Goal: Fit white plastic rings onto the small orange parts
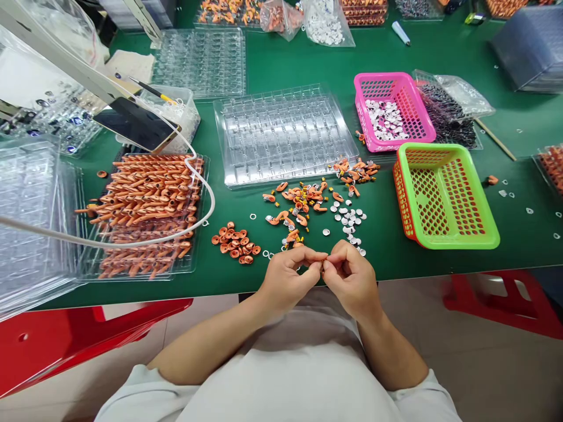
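Centre of your clock is where your left hand and right hand come together over the near edge of the green table. Both are closed to a pinch, thumb to forefinger with the other fingers curled, and between them you have hold of one small part, mostly hidden by your fingertips. At eleven, just beyond your left hand, lie orange curved pieces, heaped too closely to count; at one are loose white discs, perhaps two dozen. Another couple of dozen orange cups sit at nine, and farther out that way one clear tray holds rows of orange stems, too many to number. You have three baskets: one pink basket at one with more white discs inside, and, at two, one lime basket nested in one orange-red basket. Two clear moulded trays stand at eleven, one behind the other. One dark-screened phone is at ten. Far off at one lies one white tube, any print on it too small for you to read.
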{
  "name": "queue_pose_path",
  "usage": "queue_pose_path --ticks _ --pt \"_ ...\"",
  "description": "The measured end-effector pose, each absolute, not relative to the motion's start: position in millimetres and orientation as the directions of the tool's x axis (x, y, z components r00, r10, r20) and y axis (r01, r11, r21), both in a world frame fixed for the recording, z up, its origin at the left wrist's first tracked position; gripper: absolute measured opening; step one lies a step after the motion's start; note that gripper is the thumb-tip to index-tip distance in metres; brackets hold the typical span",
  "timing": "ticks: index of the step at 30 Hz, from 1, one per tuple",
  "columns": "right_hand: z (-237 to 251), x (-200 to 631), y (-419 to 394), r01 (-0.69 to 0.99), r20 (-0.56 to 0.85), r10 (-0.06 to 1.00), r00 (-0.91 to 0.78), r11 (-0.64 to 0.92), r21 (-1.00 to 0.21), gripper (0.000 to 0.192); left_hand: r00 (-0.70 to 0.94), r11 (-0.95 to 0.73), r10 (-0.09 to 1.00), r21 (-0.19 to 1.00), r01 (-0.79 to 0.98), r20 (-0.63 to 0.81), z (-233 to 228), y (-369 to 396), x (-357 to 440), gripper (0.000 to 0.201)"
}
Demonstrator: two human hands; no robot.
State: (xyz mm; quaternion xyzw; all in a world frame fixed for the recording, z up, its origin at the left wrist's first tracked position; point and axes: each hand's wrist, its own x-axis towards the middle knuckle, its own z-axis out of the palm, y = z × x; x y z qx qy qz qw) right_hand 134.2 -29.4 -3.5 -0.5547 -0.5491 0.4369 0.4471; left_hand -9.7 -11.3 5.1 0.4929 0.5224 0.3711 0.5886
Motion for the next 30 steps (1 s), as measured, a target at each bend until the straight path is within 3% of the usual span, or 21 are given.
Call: queue_pose_path --ticks 9,14,18,21,24,30 --pt "3.7 148.0 -25.0 0.142 0.007 0.992 -0.127 0.025 -0.990 0.006 0.231 0.318 0.924 0.948 -0.020 -0.305 16.3 -2.9 -15.3 0.009" --pt "5.1 152.7 -30.5 0.168 0.050 0.996 -0.079 0.063 -0.984 0.006 0.188 0.358 0.925 0.922 -0.147 -0.330 16.7 3.9 -17.0 0.007" --pt "1.7 145.8 -40.1 0.189 0.025 0.996 -0.082 0.040 -0.981 0.016 0.137 0.338 0.937 0.932 -0.132 -0.321 13.6 2.7 -14.5 0.007" --pt "-0.4 139.2 -43.6 0.249 0.066 0.998 -0.024 0.070 -0.966 0.017 0.093 0.232 0.969 0.973 -0.012 -0.230 10.5 -1.2 -10.8 0.010" --pt "-1.7 135.6 -43.9 0.314 0.106 0.994 0.022 0.094 -0.945 0.012 0.062 0.035 0.997 0.991 0.130 -0.043 7.2 -4.3 -8.5 0.014" --pt "-1.9 135.7 -42.3 0.279 0.040 0.998 0.045 0.026 -0.960 0.010 0.097 -0.278 0.960 0.929 0.243 0.262 4.4 -5.5 -7.4 0.017"
